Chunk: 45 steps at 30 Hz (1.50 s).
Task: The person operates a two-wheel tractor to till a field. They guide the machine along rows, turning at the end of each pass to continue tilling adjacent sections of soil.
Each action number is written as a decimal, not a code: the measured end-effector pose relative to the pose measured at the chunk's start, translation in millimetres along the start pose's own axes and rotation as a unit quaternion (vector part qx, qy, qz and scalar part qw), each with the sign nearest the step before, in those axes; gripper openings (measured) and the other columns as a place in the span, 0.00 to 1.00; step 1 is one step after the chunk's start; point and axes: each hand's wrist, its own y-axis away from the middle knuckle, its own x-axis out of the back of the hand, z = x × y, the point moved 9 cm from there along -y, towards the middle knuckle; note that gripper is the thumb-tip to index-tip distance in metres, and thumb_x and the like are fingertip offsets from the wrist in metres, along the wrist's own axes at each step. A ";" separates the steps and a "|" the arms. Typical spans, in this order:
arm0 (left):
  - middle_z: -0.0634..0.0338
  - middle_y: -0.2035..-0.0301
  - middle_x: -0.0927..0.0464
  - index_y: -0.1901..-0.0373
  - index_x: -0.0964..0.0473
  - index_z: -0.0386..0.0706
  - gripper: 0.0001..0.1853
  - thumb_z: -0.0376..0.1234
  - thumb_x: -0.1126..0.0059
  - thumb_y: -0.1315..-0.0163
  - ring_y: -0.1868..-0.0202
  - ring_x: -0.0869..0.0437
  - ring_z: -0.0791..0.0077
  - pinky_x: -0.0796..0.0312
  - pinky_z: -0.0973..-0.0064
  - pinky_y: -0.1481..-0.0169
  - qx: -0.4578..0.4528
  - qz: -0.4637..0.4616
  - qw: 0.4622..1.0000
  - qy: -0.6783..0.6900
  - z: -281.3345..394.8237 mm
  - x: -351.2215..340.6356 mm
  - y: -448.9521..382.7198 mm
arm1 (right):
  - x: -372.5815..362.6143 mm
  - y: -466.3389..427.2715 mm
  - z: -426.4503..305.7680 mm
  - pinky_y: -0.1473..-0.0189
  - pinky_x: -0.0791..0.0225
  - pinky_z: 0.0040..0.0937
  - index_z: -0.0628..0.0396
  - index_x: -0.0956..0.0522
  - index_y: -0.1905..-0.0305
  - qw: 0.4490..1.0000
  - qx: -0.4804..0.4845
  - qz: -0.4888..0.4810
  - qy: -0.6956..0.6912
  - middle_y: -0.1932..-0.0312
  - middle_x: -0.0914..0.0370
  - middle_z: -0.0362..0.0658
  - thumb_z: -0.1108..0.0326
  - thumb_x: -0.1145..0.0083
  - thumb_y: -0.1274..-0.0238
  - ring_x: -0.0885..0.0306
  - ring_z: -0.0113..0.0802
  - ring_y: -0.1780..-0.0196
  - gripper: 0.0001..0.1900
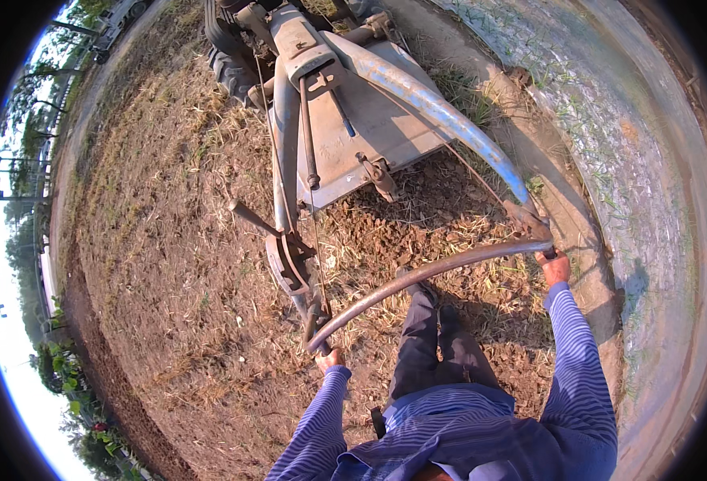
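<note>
Before me stands a walk-behind tiller with worn blue handlebars [449,117] and a curved metal crossbar [431,269] joining their ends. My left hand [330,359] grips the left end of the handlebar, at the crossbar's lower left corner. At the right end, my right hand [553,268] is closed around the other grip, partly hidden by the bar. A lever with a slotted metal bracket [286,264] sits on the left handlebar, ahead of my left hand. Between the handlebars lies a dusty sheet-metal cover [353,141], with a rusty metal fitting [378,175] by its rear edge.
A tractor tyre [233,75] shows at the top. Dry straw-strewn soil [167,240] spreads to the left, with freshly broken soil behind the cover. Along the right runs an earthen edge [561,168] beside a pale strip with sparse green shoots [606,138]. A vehicle [115,30] stands far upper left.
</note>
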 end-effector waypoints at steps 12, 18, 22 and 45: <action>0.58 0.85 0.29 0.69 0.34 0.37 0.19 0.25 0.31 0.59 0.88 0.28 0.70 0.35 0.71 0.86 0.000 -0.040 0.999 0.008 57.4 -31.1 -13.1 | -34.7 -28.4 -23.2 0.56 0.29 0.43 0.53 0.16 0.62 0.998 -0.039 0.038 0.038 0.69 0.17 0.49 0.48 0.33 0.58 0.19 0.47 0.63 0.22; 0.57 0.87 0.29 0.66 0.36 0.38 0.19 0.25 0.34 0.57 0.91 0.30 0.71 0.37 0.73 0.88 -0.009 -0.105 0.993 0.045 83.4 -54.5 -10.6 | -51.8 -62.2 -24.2 0.55 0.28 0.43 0.53 0.17 0.60 0.999 -0.008 0.040 -0.004 0.66 0.16 0.51 0.47 0.34 0.58 0.18 0.48 0.61 0.23; 0.57 0.86 0.29 0.66 0.37 0.38 0.20 0.26 0.34 0.57 0.90 0.29 0.69 0.36 0.72 0.87 -0.019 -0.078 0.997 0.019 105.8 -66.5 12.0 | -28.4 -80.1 -49.4 0.56 0.29 0.42 0.54 0.17 0.60 0.998 -0.014 0.046 0.032 0.66 0.16 0.51 0.46 0.34 0.59 0.18 0.47 0.61 0.24; 0.56 0.90 0.31 0.79 0.31 0.37 0.11 0.28 0.35 0.57 0.92 0.33 0.69 0.40 0.70 0.89 0.022 -0.043 0.998 0.037 165.4 -143.0 13.0 | -30.7 -185.5 -116.7 0.49 0.28 0.44 0.59 0.19 0.55 0.987 0.011 0.087 0.138 0.61 0.16 0.54 0.42 0.33 0.58 0.19 0.51 0.54 0.31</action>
